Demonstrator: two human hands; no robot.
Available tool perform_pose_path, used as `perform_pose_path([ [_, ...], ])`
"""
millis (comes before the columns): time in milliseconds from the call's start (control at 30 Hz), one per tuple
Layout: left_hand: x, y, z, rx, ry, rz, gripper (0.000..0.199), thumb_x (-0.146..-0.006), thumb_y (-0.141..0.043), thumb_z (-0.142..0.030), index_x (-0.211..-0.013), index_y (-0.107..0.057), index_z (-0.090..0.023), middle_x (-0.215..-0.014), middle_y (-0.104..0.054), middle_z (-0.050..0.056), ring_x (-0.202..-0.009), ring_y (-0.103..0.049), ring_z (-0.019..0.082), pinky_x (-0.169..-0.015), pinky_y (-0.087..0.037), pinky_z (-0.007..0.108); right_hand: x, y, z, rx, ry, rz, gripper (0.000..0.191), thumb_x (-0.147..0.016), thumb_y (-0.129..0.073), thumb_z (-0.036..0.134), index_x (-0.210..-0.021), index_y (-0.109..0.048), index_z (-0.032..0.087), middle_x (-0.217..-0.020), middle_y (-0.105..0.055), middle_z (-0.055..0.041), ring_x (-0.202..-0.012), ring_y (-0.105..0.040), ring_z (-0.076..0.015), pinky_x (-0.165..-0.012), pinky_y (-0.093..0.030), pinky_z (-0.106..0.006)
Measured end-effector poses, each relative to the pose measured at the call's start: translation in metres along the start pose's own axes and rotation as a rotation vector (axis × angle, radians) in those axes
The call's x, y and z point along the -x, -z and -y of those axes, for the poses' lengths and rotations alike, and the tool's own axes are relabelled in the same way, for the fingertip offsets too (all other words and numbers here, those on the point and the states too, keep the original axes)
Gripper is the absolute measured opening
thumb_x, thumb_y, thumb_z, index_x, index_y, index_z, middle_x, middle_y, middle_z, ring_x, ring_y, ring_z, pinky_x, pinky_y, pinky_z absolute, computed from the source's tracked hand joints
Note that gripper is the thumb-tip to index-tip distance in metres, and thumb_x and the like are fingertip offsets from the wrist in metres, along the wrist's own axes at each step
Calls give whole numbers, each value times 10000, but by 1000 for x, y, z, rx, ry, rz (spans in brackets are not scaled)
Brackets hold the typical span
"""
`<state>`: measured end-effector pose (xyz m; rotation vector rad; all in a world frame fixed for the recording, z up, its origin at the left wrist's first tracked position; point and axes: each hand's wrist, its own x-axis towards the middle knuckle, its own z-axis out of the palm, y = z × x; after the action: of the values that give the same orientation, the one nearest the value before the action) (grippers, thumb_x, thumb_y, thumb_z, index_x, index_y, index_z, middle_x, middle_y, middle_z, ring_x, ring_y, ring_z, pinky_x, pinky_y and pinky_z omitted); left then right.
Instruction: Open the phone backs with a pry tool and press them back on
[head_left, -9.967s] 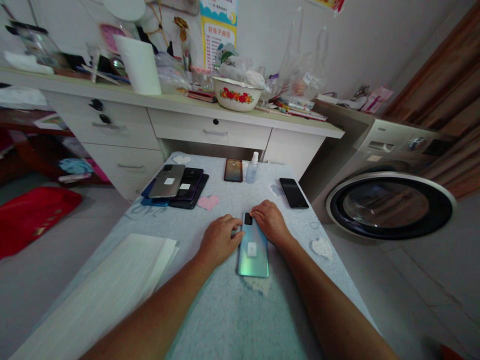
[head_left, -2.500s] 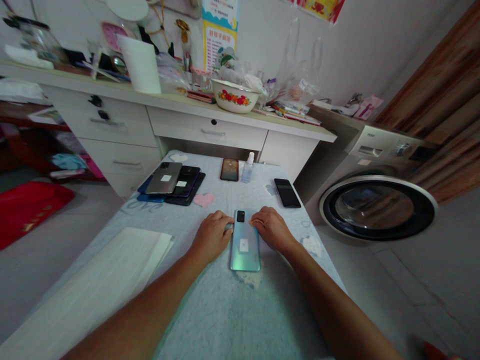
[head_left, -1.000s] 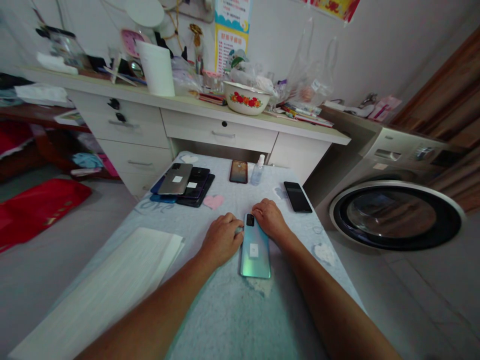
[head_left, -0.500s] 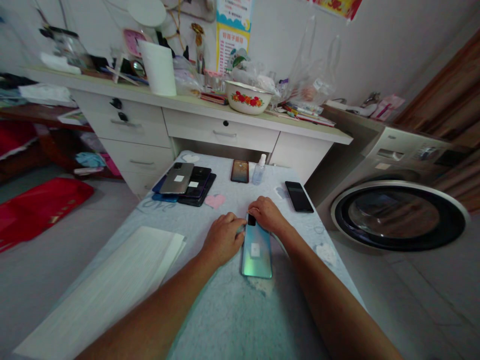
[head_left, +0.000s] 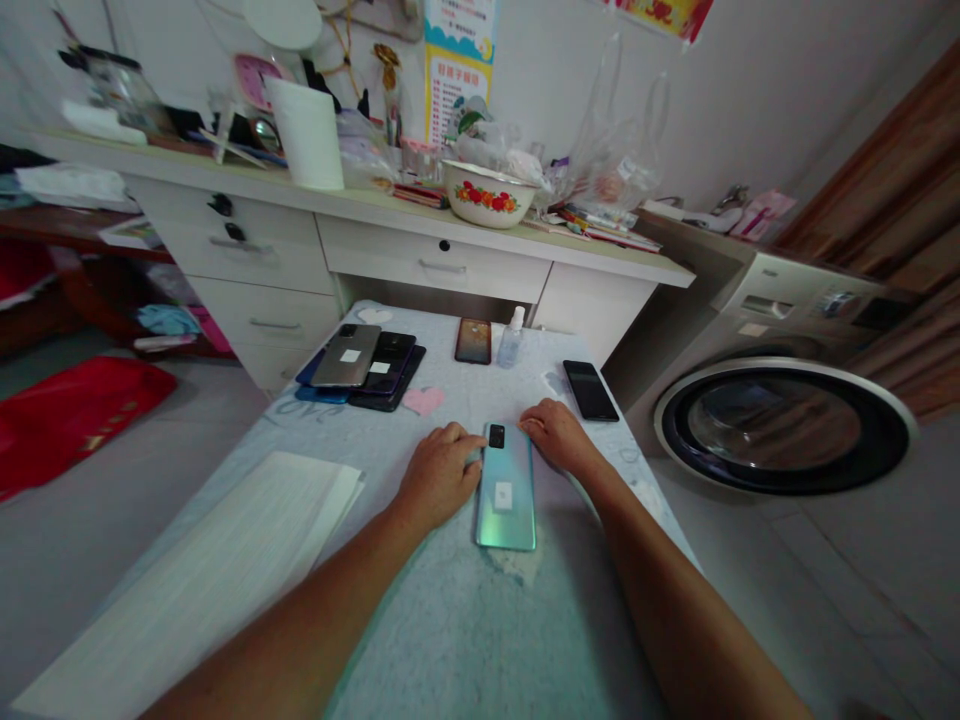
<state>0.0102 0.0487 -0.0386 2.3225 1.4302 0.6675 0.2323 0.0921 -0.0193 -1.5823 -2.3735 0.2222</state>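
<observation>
**Teal phone flat on the cloth between your left hand and your right hand**

You have the phone lying back side up on the pale blue tablecloth, its dark camera block at the end farther from you and a white sticker around the middle of its back. Your left hand sits along the upper left edge with its fingers bent, the index fingertip reaching the side by the camera block. Your right hand is at the upper right corner, fingers bent inward; whether either hand grips the phone or merely rests against it, you cannot tell from this view.

Beyond your left hand, and farther left, is a pile of phones with a grey one on top; a pink heart shows on the cloth between that pile and your hands. Straight ahead of your hands, a brown phone-shaped item lies just beside an upright clear spray bottle. Past your right hand, near the table's edge, lies a black phone. Left of your left forearm, a folded white sheet stretches toward you.
</observation>
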Motion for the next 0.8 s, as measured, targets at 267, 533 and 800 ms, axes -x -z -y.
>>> perform_pose_path([
  [267, 1, -1, 2, 11, -25, -13, 294, -834, -592, -221, -1118, -664, -224, -985, -601, 56, -957, -567, 228, -881, -435, 352, 10, -4, 4, -18, -139, -64, 190, -886, -551, 240, -882, -716, 147, -884, -698, -81, -845, -602, -181, -766, -390, -268],
  [533, 0, -2, 2, -1, -36, -21, 293, -836, -594, -227, -1121, -661, -221, -975, -599, 56, -953, -566, 230, -882, -438, 354, 34, 4, 20, -57, -153, -46, 159, -881, -571, 247, -876, -707, 164, -885, -705, -65, -840, -614, -178, -761, -403, -264],
  [800, 0, -3, 4, -2, -44, -21, 281, -840, -584, -229, -1110, -660, -219, -979, -599, 61, -949, -575, 230, -873, -442, 355, 54, 3, 27, -110, -77, -27, 137, -878, -586, 232, -886, -710, 175, -888, -696, -57, -856, -593, -177, -793, -400, -275],
])
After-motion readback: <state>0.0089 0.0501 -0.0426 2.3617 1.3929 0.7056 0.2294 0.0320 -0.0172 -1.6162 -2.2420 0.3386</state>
